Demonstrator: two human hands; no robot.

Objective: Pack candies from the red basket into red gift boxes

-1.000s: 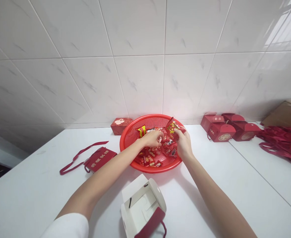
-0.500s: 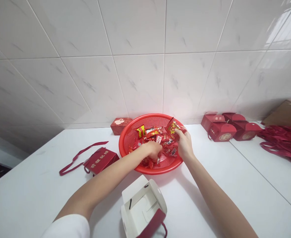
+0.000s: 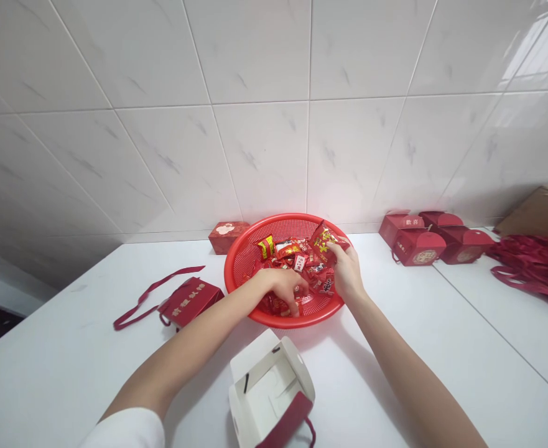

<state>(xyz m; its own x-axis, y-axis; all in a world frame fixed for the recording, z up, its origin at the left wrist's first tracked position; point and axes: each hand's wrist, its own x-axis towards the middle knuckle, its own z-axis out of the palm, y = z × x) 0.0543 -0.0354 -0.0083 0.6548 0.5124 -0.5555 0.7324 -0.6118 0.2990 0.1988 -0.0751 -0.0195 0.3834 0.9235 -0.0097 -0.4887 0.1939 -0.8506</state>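
A red plastic basket (image 3: pixel 237 241) holds several wrapped candies (image 3: pixel 300 262), mostly red, with a yellow packet (image 3: pixel 267 247) at the left. My left hand (image 3: pixel 287 287) reaches into its front part, thumb and fingers apart above the candies, with nothing visibly held. At the basket's right rim my right hand (image 3: pixel 347 264) pinches a red snack packet (image 3: pixel 323 241) with gold print, and its fingers partly cover it. Nearer to me stands an open gift box (image 3: pixel 270 393), white inside, with its flaps spread and a dark red cord at its side.
A dark red gift box (image 3: pixel 194 303) with a ribbon (image 3: pixel 147 294) lies left of the basket. A patterned red box (image 3: pixel 224 236) stands behind. Several closed red boxes (image 3: pixel 420 247), a heap of red ribbons (image 3: pixel 539 264) and a cardboard box (image 3: pixel 537 211) are along the right, by the tiled wall.
My left hand has shifted slightly left, and its fingers have spread from a closer grip among the candies. My right hand stays at the rim with the packet, almost unmoved.
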